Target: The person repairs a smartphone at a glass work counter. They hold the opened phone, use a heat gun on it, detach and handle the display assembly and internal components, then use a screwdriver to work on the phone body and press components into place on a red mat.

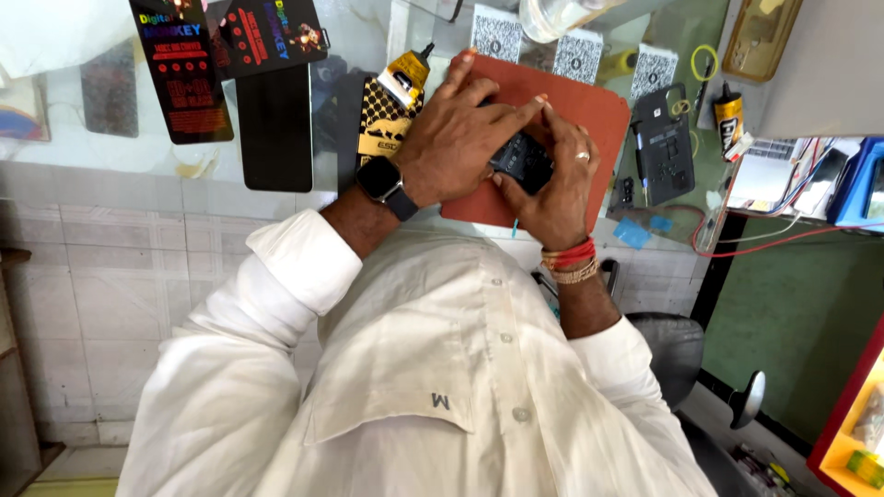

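Both hands meet over a small black phone point(521, 158) at the near edge of the bench point(110, 147). Left hand point(458, 138), with a dark smartwatch point(385, 183) on its wrist, lies across the top of the phone with fingers spread and pressing down on it. Right hand point(555, 179), wearing a ring and red and beaded wristbands point(571, 260), curls around the phone's right side and grips it from below. The phone rests on a red-brown mat point(589, 115) that reaches the bench's near edge.

By size, after the mat: a black flat panel point(276, 129) lies left of the hands near the near edge, with two dark printed packages point(180, 74) beyond it towards the far left. Just left of the left hand sits a black and gold patterned package point(379, 120), with a yellow-topped glue tube point(410, 69) touching its upper end. Right of the mat lies an opened dark phone body point(665, 147), and beyond it, near the right edge, a small yellow glue bottle point(729, 120). Three small patterned cards point(497, 35) stand along the far edge behind the mat. A light blue scrap point(633, 232) lies at the near right corner.
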Tool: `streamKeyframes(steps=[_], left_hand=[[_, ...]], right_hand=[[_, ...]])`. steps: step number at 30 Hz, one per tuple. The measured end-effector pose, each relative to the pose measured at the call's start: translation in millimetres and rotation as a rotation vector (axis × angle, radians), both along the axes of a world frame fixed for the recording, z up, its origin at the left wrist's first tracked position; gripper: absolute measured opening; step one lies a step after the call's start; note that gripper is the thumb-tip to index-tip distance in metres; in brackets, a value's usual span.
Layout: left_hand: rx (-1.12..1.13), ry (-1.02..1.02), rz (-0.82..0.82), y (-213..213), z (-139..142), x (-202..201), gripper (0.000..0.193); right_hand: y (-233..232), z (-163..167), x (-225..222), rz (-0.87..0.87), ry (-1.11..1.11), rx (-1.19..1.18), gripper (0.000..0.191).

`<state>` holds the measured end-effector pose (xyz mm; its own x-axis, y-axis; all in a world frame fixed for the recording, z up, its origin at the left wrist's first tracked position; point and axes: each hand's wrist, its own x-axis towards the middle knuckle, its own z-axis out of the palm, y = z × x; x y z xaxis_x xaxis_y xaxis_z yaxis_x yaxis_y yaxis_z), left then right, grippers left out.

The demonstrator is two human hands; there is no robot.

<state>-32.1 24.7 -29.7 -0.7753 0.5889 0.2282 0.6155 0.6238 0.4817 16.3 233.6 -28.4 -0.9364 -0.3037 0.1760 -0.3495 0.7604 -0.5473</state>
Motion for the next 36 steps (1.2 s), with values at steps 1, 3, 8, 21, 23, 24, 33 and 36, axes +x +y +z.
streamKeyframes(steps=[1,3,8,21,23,24,33,36], left_hand=[[-0.005,-0.002,-0.017,-0.6,1.4,1.7,0.085],[0.001,0.010,-0.026,-1.5,2.9,-0.5,0.087],[0.039,0.037,-0.075,-13.8,-3.3,2.0,0.090],[0.455,-0.136,0.022,-2.1,-10.4,-24.8,0.014],[0.438,-0.170,0.010,-2.8,-5.8,-30.6,0.013],[0.431,-0.177,0.012,-2.9,-3.7,-32.1,0.013],[0.369,-0.243,0.062,1.0,10.0,-37.4,0.018],[0.370,-0.217,0.048,-0.5,13.2,-39.1,0.019]], right_hand=[[1.0,2.0,3.3,0.015,-0.001,0.028,0.093],[4.8,5.1,-1.4,0.058,0.040,0.079,0.087],[16.3,10.1,-0.1,0.246,0.149,0.154,0.056],[25.3,29.9,-19.3,0.111,0.258,-0.142,0.028],[23.2,28.7,-22.4,0.069,0.203,-0.164,0.022],[23.0,27.3,-23.4,0.048,0.175,-0.176,0.020],[32.7,15.8,-26.4,0.017,0.105,-0.401,0.019],[34.5,15.0,-28.1,0.027,0.131,-0.376,0.019]])
